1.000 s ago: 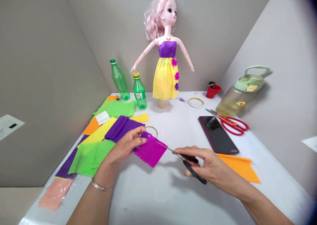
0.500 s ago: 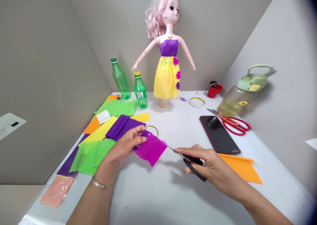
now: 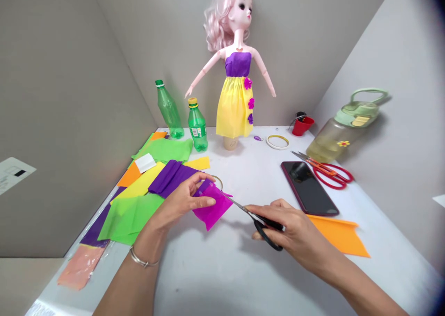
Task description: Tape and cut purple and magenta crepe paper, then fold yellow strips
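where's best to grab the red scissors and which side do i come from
Probably by the handle loops of the red scissors, coming from above and the right: they lie flat with the loops to the right, the bare blades point left and away, and the phone sits close on their near left side.

No words, brand or number can be read for certain. A label [image 3: 196, 132] wraps the small green bottle [image 3: 197, 125] with the yellow cap — white and green, its print too small to make out. On the wall [image 3: 69, 98] at the left, a white sticker [image 3: 15, 174] bears faint grey lines and a black block, likewise illegible. The stand [image 3: 231, 143] under the doll [image 3: 236, 65] carries a faint mark, too unclear to tell. A flower emblem [image 3: 343, 144] — red petals, yellow centre — is on the water bottle [image 3: 325, 137].
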`<state>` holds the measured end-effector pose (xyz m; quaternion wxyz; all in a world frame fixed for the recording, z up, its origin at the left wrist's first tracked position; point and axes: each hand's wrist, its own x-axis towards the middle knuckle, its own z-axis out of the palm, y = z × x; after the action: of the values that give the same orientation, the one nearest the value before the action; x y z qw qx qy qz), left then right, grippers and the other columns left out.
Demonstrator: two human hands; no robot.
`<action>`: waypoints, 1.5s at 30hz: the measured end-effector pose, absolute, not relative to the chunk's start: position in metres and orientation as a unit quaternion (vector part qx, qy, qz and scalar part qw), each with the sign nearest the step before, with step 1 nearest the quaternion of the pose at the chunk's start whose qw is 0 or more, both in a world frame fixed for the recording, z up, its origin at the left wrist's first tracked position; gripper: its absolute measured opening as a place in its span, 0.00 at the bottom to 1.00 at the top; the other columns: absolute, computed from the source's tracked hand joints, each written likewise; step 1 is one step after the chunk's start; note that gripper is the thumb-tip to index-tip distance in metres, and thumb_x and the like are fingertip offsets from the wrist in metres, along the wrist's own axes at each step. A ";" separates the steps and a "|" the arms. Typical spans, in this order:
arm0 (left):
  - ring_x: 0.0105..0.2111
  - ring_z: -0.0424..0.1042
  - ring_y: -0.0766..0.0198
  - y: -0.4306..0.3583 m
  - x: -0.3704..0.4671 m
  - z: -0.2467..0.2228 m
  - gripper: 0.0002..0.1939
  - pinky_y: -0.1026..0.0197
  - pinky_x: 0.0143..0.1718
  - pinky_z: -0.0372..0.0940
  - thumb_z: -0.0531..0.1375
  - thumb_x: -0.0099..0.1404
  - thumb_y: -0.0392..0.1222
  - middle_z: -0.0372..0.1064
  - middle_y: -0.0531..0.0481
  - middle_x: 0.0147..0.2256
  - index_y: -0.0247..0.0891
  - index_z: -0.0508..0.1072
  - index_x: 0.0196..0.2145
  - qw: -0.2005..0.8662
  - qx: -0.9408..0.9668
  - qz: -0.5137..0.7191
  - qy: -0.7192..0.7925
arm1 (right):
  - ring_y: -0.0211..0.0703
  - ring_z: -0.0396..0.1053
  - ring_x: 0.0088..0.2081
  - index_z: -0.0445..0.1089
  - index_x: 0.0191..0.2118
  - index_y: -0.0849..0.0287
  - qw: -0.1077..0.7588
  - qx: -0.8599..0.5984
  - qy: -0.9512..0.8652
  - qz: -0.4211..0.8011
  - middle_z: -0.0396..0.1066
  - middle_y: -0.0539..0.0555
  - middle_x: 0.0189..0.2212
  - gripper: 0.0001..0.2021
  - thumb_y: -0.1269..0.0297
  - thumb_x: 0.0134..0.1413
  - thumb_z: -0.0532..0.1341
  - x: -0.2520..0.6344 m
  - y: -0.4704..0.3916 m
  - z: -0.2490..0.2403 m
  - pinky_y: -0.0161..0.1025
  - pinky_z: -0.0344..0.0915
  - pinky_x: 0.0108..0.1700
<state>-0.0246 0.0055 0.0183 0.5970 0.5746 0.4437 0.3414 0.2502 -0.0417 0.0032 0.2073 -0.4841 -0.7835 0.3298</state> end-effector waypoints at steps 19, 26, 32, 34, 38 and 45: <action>0.35 0.64 0.64 0.004 -0.015 0.010 0.18 0.65 0.36 0.58 0.69 0.57 0.47 0.67 0.54 0.37 0.42 0.71 0.43 0.545 0.613 0.348 0.454 | 0.47 0.64 0.42 0.66 0.60 0.47 0.157 -0.470 -0.796 0.347 0.67 0.50 0.32 0.26 0.51 0.57 0.65 0.246 -0.046 0.020 0.42 0.62 0.46; 0.34 0.64 0.65 0.003 -0.014 0.011 0.17 0.66 0.34 0.58 0.68 0.57 0.47 0.66 0.54 0.35 0.41 0.70 0.42 0.565 0.601 0.356 0.440 | 0.46 0.65 0.40 0.68 0.58 0.45 0.157 -0.487 -0.772 0.376 0.66 0.49 0.32 0.25 0.48 0.55 0.65 0.248 -0.046 0.022 0.41 0.64 0.45; 0.33 0.64 0.66 0.002 -0.011 0.009 0.18 0.66 0.34 0.58 0.68 0.58 0.47 0.66 0.55 0.34 0.41 0.70 0.42 0.571 0.602 0.352 0.433 | 0.46 0.66 0.40 0.70 0.56 0.44 0.158 -0.491 -0.761 0.393 0.65 0.49 0.33 0.23 0.49 0.54 0.66 0.247 -0.047 0.024 0.40 0.64 0.45; 0.32 0.63 0.66 0.002 -0.010 0.009 0.17 0.66 0.34 0.58 0.68 0.58 0.47 0.65 0.55 0.34 0.41 0.70 0.42 0.570 0.601 0.354 0.434 | 0.45 0.66 0.40 0.70 0.56 0.45 0.159 -0.491 -0.759 0.396 0.65 0.49 0.33 0.23 0.50 0.54 0.66 0.246 -0.047 0.024 0.40 0.63 0.45; 0.32 0.63 0.67 0.001 -0.010 0.009 0.17 0.66 0.34 0.58 0.68 0.58 0.47 0.65 0.55 0.34 0.41 0.70 0.42 0.560 0.602 0.360 0.440 | 0.45 0.65 0.40 0.71 0.55 0.45 0.156 -0.493 -0.753 0.407 0.64 0.49 0.32 0.23 0.51 0.53 0.67 0.247 -0.046 0.024 0.40 0.63 0.45; 0.33 0.64 0.66 0.000 -0.007 0.007 0.16 0.65 0.37 0.58 0.68 0.58 0.45 0.66 0.55 0.35 0.42 0.70 0.43 0.552 0.620 0.341 0.441 | 0.44 0.65 0.40 0.69 0.57 0.44 0.162 -0.491 -0.751 0.410 0.64 0.48 0.32 0.24 0.51 0.54 0.67 0.246 -0.045 0.023 0.40 0.62 0.46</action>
<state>-0.0069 0.0005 0.0071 0.5524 0.6201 0.4408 0.3407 0.2456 -0.0454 0.0235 0.1619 -0.4914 -0.7509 0.4104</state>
